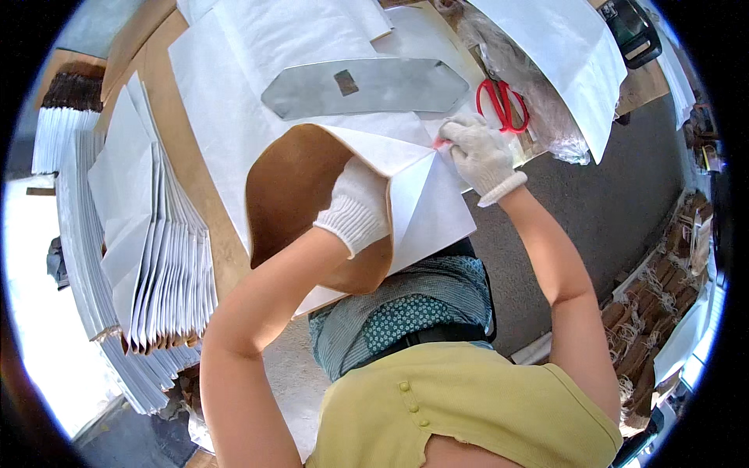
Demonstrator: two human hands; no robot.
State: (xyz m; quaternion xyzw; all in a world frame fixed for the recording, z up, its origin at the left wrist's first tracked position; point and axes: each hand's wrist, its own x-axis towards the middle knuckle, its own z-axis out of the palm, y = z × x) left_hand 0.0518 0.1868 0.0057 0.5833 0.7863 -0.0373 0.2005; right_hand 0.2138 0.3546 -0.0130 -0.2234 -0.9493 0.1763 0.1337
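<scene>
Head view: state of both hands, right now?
Left hand: inside the brown-lined paper bag, fingers hidden; open or closed can't be told.
Right hand: fingers curled by the bag's pointed white corner; grip unclear.

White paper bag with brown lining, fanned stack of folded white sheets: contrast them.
The brown-lined bag gapes open; the fanned stack looks folded flat. The bag has the left hand, in a white knitted glove, inside it; no hand touches the stack. The bag is single; the stack has many layers. Both show white and brown.
</scene>
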